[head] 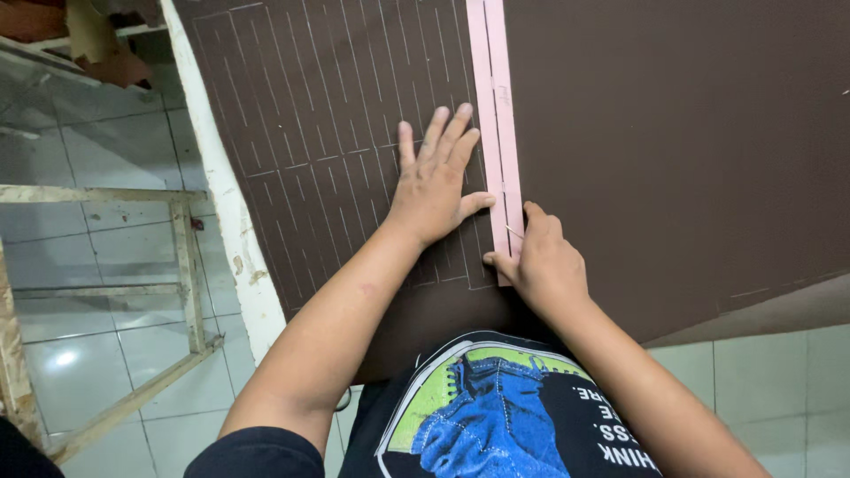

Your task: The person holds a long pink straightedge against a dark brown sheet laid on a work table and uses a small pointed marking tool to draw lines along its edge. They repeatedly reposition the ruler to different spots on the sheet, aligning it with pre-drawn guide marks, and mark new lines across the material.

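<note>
Across the brown marked sheet (673, 150), I press my left hand (434, 181) flat to steady the pink straightedge strip (492, 106), right hand (542, 261) pinched shut on a thin scribing tool (514, 232).

Glossy pale floor tiles (106, 159) catch a light glare beneath a rough wooden frame (186, 265) at the left.

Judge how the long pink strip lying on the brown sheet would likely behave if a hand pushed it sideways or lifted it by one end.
The pink strip looks thin, flat and narrow, so it is probably light and would slide easily across the smooth brown sheet. That may be why the left hand presses flat beside it. It lies dead straight, which suggests stiffness, though lifted by one end it might sag slightly.
</note>
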A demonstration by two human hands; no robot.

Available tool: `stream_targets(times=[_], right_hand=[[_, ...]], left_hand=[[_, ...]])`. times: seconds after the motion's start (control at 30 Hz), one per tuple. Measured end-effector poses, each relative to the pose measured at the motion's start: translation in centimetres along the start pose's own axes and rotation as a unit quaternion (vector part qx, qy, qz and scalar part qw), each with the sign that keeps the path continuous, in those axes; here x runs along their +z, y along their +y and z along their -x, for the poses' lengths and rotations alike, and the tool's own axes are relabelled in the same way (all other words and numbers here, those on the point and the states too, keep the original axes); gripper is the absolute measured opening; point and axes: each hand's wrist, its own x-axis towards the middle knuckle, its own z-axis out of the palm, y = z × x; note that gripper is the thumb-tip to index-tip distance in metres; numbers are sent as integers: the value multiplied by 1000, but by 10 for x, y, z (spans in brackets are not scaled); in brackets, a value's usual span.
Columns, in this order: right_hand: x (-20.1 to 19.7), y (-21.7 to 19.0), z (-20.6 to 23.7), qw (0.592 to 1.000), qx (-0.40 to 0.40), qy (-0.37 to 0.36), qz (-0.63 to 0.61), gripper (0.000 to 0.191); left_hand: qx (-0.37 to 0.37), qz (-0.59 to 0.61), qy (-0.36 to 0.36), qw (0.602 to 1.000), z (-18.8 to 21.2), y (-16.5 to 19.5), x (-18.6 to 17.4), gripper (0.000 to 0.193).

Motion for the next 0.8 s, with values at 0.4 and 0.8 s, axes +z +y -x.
stream_targets(times=[0.4,0.8], right_hand=[[-25,105,41,983,137,123,-26,64],[-56,124,47,990,122,36,-59,76]], left_hand=[[30,505,-163,847,131,86,-97,31],[298,665,-172,663,189,195,-166,47]])
